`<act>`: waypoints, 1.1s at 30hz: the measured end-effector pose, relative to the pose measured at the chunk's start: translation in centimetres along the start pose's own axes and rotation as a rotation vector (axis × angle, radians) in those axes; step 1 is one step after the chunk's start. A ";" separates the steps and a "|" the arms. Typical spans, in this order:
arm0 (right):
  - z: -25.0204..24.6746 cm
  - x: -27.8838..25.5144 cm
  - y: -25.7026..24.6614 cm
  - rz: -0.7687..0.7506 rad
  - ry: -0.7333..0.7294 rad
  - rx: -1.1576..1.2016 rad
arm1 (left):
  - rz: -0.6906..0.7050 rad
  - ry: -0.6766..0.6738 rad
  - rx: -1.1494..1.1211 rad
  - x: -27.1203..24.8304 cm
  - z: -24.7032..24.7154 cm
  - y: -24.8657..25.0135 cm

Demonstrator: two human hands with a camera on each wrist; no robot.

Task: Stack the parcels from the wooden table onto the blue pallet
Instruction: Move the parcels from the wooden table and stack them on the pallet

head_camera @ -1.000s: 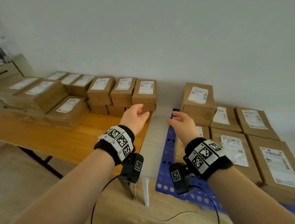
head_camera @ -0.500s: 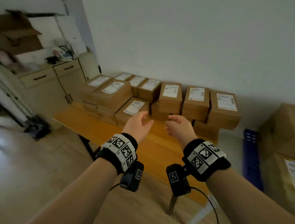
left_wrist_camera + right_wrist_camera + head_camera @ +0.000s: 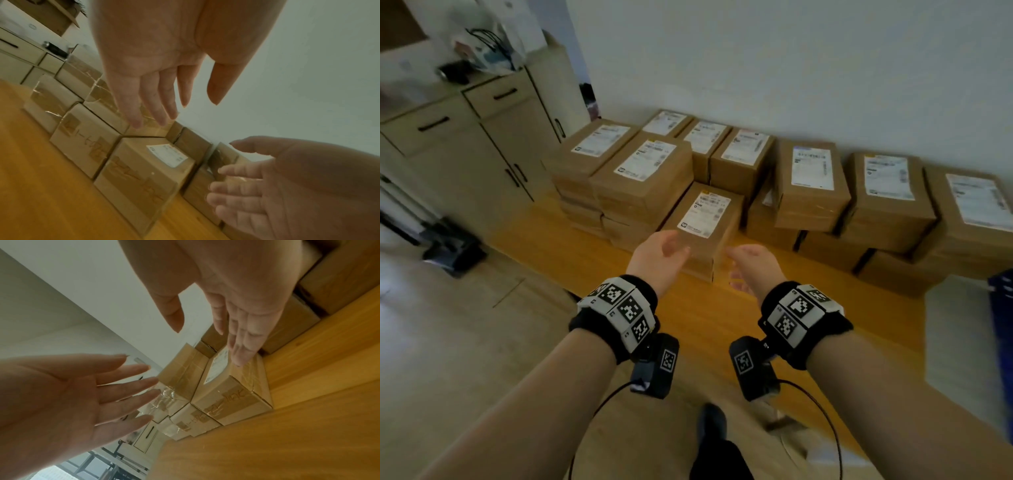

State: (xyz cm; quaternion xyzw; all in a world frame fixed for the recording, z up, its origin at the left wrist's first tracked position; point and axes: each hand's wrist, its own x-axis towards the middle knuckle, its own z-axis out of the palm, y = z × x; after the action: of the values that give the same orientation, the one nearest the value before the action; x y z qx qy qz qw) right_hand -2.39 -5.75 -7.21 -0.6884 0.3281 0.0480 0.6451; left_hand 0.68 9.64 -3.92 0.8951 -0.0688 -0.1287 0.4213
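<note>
Several brown cardboard parcels with white labels stand stacked along the back of the wooden table (image 3: 722, 318). The nearest parcel (image 3: 705, 219) sits alone in front of the stacks. My left hand (image 3: 659, 255) and right hand (image 3: 751, 265) hover just short of it, one at each side, palms facing each other, fingers straight and holding nothing. The left wrist view shows the same parcel (image 3: 148, 172) ahead of my left hand (image 3: 164, 91), with my right hand (image 3: 267, 186) at lower right. In the right wrist view that parcel (image 3: 232, 391) lies below my right hand (image 3: 236, 324). A sliver of the blue pallet (image 3: 1001, 298) shows at the right edge.
A beige cabinet (image 3: 482, 150) with drawers and doors stands left of the table, clutter on top. The wall runs right behind the parcels. Dark gear (image 3: 453, 250) lies on the floor at the left. My foot (image 3: 714, 431) is below the table's near edge.
The view has swung left from the blue pallet to the wooden table. Both hands have come closer to the front parcel and spread apart, still holding nothing.
</note>
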 end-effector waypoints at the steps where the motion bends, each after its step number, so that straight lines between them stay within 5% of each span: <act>1: 0.5 1.4 -0.1 0.025 -0.012 0.010 | -0.017 0.002 0.010 1.2 -0.3 -0.4; 9: 3.5 10.0 -0.6 0.215 0.002 0.020 | -0.184 -0.074 0.218 9.7 -0.3 -2.3; 15: 4.6 11.9 0.1 0.197 0.009 -0.124 | -0.282 -0.106 0.241 11.8 1.6 -4.0; 25: 4.9 9.0 1.3 0.250 -0.004 -0.116 | -0.255 -0.104 0.292 11.0 1.5 -6.1; 33: 7.0 0.9 5.5 0.280 0.062 -0.006 | -0.182 -0.274 0.270 5.3 0.2 -9.1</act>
State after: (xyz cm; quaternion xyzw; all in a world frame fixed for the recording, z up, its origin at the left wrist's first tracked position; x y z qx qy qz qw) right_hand -2.02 0.57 -13.49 -0.6391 0.4406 0.1169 0.6195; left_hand 5.86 14.06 -12.02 0.9201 -0.0608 -0.2766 0.2707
